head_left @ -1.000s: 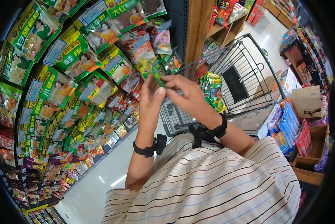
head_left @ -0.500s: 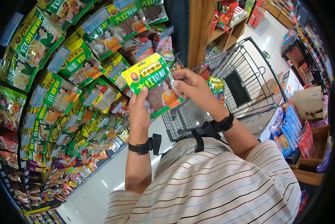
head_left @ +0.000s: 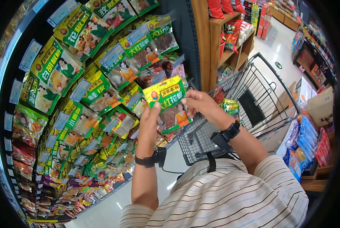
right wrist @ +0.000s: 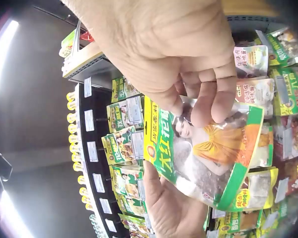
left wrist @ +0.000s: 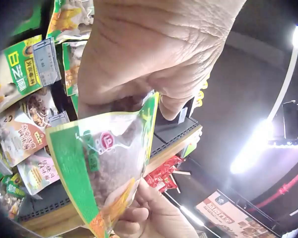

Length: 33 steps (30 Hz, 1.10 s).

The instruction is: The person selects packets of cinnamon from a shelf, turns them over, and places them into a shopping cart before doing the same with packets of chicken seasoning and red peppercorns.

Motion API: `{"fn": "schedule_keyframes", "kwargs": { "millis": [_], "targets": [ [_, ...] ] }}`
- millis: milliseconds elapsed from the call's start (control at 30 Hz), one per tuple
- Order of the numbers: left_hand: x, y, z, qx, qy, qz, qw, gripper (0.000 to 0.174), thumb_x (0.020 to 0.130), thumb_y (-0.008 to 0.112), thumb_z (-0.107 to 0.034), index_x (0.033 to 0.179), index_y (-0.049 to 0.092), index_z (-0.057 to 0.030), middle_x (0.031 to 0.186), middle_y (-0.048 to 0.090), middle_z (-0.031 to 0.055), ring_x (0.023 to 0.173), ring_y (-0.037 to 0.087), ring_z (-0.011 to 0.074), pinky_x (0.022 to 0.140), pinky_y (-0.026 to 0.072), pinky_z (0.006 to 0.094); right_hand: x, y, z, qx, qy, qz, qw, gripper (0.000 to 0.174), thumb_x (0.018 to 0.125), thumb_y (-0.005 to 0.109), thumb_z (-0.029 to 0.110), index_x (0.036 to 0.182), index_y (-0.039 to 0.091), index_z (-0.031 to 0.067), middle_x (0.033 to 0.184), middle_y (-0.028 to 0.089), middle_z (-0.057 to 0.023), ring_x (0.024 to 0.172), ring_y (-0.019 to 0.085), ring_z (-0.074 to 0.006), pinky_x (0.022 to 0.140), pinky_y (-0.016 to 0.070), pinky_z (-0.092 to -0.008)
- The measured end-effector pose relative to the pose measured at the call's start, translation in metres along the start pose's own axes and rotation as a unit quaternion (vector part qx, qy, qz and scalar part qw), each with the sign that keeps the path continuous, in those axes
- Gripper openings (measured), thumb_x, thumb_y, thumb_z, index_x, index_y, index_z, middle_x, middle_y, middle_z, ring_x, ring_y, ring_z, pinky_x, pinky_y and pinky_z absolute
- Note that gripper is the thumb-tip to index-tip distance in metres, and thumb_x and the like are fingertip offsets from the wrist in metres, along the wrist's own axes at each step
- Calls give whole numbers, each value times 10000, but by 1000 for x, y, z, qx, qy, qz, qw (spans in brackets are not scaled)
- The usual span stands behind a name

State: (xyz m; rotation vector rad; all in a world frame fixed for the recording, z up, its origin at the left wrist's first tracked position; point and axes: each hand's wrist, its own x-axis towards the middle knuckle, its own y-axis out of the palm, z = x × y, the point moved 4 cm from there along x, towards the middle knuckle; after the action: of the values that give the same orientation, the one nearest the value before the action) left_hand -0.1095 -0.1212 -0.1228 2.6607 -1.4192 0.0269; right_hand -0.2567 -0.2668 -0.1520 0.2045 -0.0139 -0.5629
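In front of the body, both hands hold a packet of Sichuan peppercorns, its printed face turned up toward the head. Yellow and green make up its top band; reddish-brown grains show through a clear window beside a figure in orange. My left hand grips the left side, thumb over the front. At the opposite edge, my right hand pinches the packet between thumb and fingers. The right wrist view shows the packet front-on with the right fingers over its edge. In the left wrist view, the packet stands tilted below the palm.
Racks of hanging spice packets with price tags fill the left side. A wire shopping cart stands ahead to the right, holding several similar packets. Beyond it is a wooden shelf; bagged goods lie at the right.
The packet, seen nearly edge-on at first, has been turned face up and stays gripped by both hands. The head view has shifted, so shelf and cart appear lower and farther right.
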Motion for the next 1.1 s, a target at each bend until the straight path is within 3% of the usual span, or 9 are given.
{"fn": "schedule_keyframes", "kwargs": {
  "millis": [100,133,267,500,633,767,800,933,1100],
  "targets": [
    [14,-6,-18,-26,15,0,1000,519,1023,539,-364,1364,497,25,1282,593,89,1147,573,178,973,432,325,12,-10,12,11,4,-21,1000,200,961,645,260,971,595,67,760,626,5,623,623,-71,581,504,-227],
    [23,-11,-16,-8,30,4,1000,550,1032,508,-392,1369,479,41,1309,579,148,1173,577,225,973,455,346,17,-14,16,8,-11,-26,1000,194,967,629,266,960,593,76,761,630,5,618,621,-72,577,500,-230],
    [50,-12,-38,16,92,-13,996,604,1028,514,-393,1411,408,62,1380,517,234,1264,539,288,1024,450,404,33,-30,34,-29,-20,-47,998,223,953,642,287,1000,607,72,824,627,-11,634,617,-79,550,509,-241],
    [120,6,-73,21,147,3,989,727,1003,561,-361,1489,254,84,1464,415,272,1359,452,333,1103,399,425,54,-52,40,-32,-45,-85,995,205,957,634,269,980,603,68,814,623,-7,613,603,-79,542,511,-236],
    [162,2,-73,-40,127,-23,991,746,967,610,-300,1501,232,59,1444,437,239,1375,429,352,1095,400,456,61,-61,42,-40,-60,-101,992,206,958,625,262,958,601,57,804,622,-11,612,610,-83,536,513,-240],
    [161,7,-83,-83,144,0,986,630,977,602,-271,1455,315,23,1371,501,190,1287,505,313,993,458,425,75,-68,48,-54,-73,-98,991,214,944,624,252,937,600,40,795,634,-26,620,632,-103,535,522,-260],
    [158,9,-86,-98,146,6,984,551,993,577,-251,1432,363,5,1328,535,170,1214,549,270,923,487,399,80,-69,50,-58,-74,-95,991,216,938,625,249,932,600,35,790,638,-31,623,638,-109,535,525,-266],
    [151,9,-102,-83,145,36,985,474,1011,540,-232,1413,419,-10,1240,604,138,1101,611,218,856,514,337,99,-60,64,-85,-101,-84,988,209,918,628,233,910,602,26,741,636,-53,627,652,-133,545,536,-285],
    [151,3,-116,-29,155,42,987,516,1018,525,-238,1464,389,-15,1169,650,112,1032,645,195,795,527,313,126,-42,77,-78,-113,-63,989,223,926,627,238,906,595,19,749,638,-63,628,656,-137,521,538,-285]
  ]
}}
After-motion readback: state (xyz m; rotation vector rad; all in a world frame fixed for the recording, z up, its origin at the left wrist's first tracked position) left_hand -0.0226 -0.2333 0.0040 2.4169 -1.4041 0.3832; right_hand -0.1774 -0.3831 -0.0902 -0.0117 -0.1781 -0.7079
